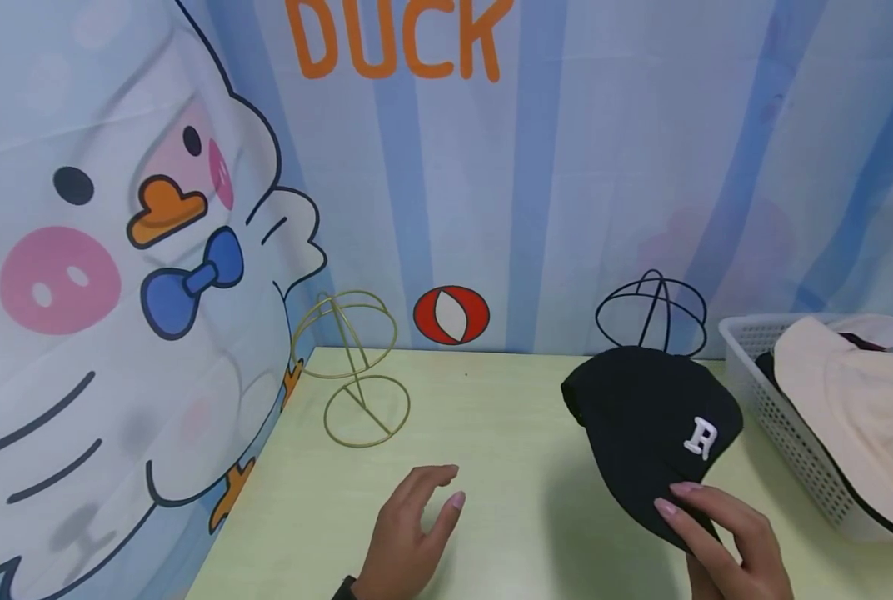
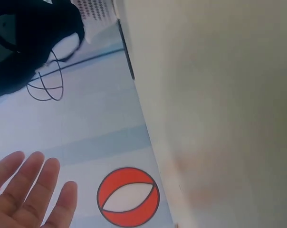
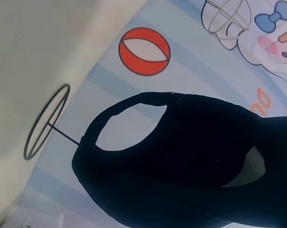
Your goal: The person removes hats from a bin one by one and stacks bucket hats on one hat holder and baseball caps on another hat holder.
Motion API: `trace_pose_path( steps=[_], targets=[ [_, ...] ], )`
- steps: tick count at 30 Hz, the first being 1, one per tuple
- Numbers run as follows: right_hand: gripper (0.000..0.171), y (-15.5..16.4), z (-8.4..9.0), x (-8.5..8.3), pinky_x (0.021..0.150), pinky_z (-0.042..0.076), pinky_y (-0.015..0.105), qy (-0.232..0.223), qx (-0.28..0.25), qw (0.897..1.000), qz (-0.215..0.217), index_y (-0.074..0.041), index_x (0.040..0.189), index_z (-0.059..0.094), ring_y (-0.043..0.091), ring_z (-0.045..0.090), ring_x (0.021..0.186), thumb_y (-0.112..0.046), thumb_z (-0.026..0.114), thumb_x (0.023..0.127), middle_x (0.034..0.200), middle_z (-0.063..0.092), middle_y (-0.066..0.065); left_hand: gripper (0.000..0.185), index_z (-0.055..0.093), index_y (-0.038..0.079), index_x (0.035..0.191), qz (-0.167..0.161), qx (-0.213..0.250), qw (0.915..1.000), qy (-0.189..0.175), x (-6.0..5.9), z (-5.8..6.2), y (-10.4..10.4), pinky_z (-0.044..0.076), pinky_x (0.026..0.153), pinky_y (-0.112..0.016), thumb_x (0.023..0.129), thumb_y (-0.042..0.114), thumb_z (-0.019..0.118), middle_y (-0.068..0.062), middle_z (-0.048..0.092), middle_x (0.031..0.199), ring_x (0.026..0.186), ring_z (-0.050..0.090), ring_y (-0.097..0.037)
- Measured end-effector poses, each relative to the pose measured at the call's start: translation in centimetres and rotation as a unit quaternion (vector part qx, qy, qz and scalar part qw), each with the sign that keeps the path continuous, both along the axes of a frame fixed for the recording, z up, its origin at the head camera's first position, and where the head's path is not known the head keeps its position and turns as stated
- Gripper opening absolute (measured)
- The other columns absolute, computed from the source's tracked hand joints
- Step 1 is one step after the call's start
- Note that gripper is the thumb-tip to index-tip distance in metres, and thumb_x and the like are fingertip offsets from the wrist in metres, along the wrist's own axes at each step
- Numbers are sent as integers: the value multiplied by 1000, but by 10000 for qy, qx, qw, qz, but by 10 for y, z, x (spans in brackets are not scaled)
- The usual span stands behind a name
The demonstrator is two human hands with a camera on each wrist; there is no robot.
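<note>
A black baseball cap [image 1: 641, 408] with a white letter patch on its front is in my right hand [image 1: 742, 537]. That hand pinches the brim between thumb and fingers, and the crown points away from me. In the right wrist view the cap [image 3: 200, 137] shows its back opening and strap. Behind it stands a black wire hat stand [image 1: 647, 315], its lower part hidden by the cap in the head view. My left hand [image 1: 412, 529] hovers over the front middle of the table with fingers relaxed, holding nothing.
On the back left of the table [image 1: 491, 433] stands a gold wire hat stand [image 1: 351, 354]. At the right is a white perforated basket [image 1: 799, 467] with several hats, a cream one [image 1: 844, 400] hanging over its side. A printed duck curtain [image 1: 476, 183] hangs behind.
</note>
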State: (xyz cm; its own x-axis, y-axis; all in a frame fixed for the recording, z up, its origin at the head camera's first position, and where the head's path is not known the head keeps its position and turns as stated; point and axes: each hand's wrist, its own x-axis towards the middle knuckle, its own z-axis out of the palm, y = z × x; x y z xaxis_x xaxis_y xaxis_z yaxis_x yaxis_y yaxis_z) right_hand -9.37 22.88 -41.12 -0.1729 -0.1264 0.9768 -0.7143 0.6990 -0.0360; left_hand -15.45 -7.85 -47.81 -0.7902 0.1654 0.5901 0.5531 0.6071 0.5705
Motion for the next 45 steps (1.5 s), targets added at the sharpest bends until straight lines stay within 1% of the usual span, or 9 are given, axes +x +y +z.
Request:
trace_pose_path(
  steps=[8, 15, 21, 26, 28, 32, 34, 38, 45],
  targets=[
    [36, -11, -12, 0, 111, 37, 13, -231, 204, 9995, 65, -3, 95, 76, 17, 56, 110, -16, 45, 108, 99, 64, 25, 24, 64, 28, 125, -789, 498, 9952, -301, 6, 1, 5, 56, 88, -27, 102, 22, 60, 16, 65, 119, 107, 66, -6],
    [37, -16, -18, -2, 112, 35, 14, -341, 462, 9983, 122, -6, 97, 77, 23, 56, 104, -16, 43, 108, 99, 65, 23, 25, 65, 21, 124, -1304, 758, 9885, -75, 10, 2, 11, 58, 82, -26, 103, 12, 56, 5, 70, 109, 97, 68, -9],
    [36, -22, -23, -9, 113, 35, 16, -56, 625, 9973, 393, -9, 96, 78, 29, 57, 94, -14, 44, 108, 95, 67, 22, 27, 67, 20, 123, -1735, 1236, 9738, -793, 16, 3, 17, 60, 70, -25, 105, 9, 51, 1, 71, 104, 90, 70, -10],
    [48, -24, -31, -10, 115, 31, 19, -412, 912, 9934, 566, -10, 106, 77, 26, 58, 101, -47, 46, 106, 102, 67, 21, 32, 65, 13, 126, -2234, 1440, 9581, -1065, 20, 4, 18, 60, 62, -26, 105, 3, 43, -13, 70, 104, 88, 72, -12],
    [58, -24, -36, -10, 116, 29, 19, -620, 1077, 9902, 639, -11, 111, 76, 25, 57, 106, -59, 46, 102, 106, 67, 20, 33, 65, 11, 126, -2383, 1503, 9543, -995, 20, 3, 18, 60, 61, -26, 105, 0, 42, -16, 70, 104, 87, 73, -15],
    [56, -25, -45, -12, 118, 27, 20, -687, 1296, 9866, 719, -14, 115, 75, 23, 55, 109, -59, 44, 102, 110, 66, 17, 35, 61, 7, 130, -2557, 1645, 9462, -1103, 21, 4, 19, 60, 59, -28, 105, -1, 39, -18, 70, 102, 86, 74, -18],
    [53, -28, -48, -14, 118, 27, 21, -594, 1344, 9859, 799, -14, 114, 75, 24, 56, 108, -56, 44, 103, 110, 66, 17, 35, 59, 7, 134, -2551, 1802, 9379, -1508, 22, 5, 20, 61, 60, -31, 107, 3, 37, -20, 71, 102, 87, 75, -17],
    [47, -35, -54, -13, 119, 27, 22, -634, 1383, 9845, 873, -17, 114, 75, 24, 56, 106, -51, 46, 104, 110, 66, 15, 35, 56, 4, 138, -2365, 2312, 9071, -2605, 24, 11, 21, 62, 63, -44, 110, 13, 36, -28, 71, 104, 88, 75, -14],
    [36, -48, -61, -3, 119, 25, 21, -1029, 1318, 9833, 723, -22, 117, 75, 21, 56, 109, -46, 52, 103, 114, 67, 11, 38, 56, -3, 137, -2312, 2844, 8730, -3217, 24, 14, 20, 63, 67, -43, 109, 18, 43, -35, 68, 107, 86, 74, -11]
  ],
)
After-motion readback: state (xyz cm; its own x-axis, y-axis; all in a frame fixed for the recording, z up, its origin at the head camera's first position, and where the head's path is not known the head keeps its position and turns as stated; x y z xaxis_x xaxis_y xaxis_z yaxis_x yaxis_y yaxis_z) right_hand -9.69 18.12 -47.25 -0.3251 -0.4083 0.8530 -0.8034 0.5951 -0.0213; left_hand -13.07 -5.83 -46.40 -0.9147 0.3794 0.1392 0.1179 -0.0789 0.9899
